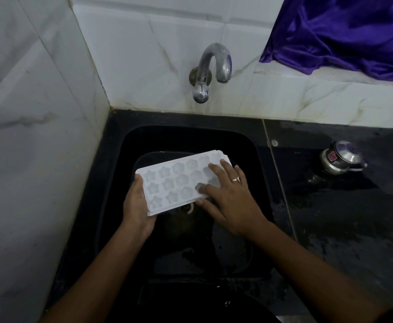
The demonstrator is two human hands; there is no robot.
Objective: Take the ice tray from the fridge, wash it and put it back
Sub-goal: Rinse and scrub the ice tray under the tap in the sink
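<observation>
A white ice tray (174, 180) with star- and flower-shaped cells is held over the black sink (264, 183), tilted a little, cells facing up. My left hand (137, 206) grips its near-left end, thumb on the rim and fingers underneath. My right hand (228, 197) lies on the tray's right part with its fingers spread flat over the cells and the thumb at the front edge; a ring is on one finger. Behind the sink a metal tap (214, 66) juts from the wall, and no water runs from it.
White tiled walls close in the left side and the back. A wet black counter (342, 217) stretches to the right, with a small steel lidded pot (339, 159) on it. Purple cloth (344, 31) hangs over the ledge at top right. The drain (187, 208) shows below the tray.
</observation>
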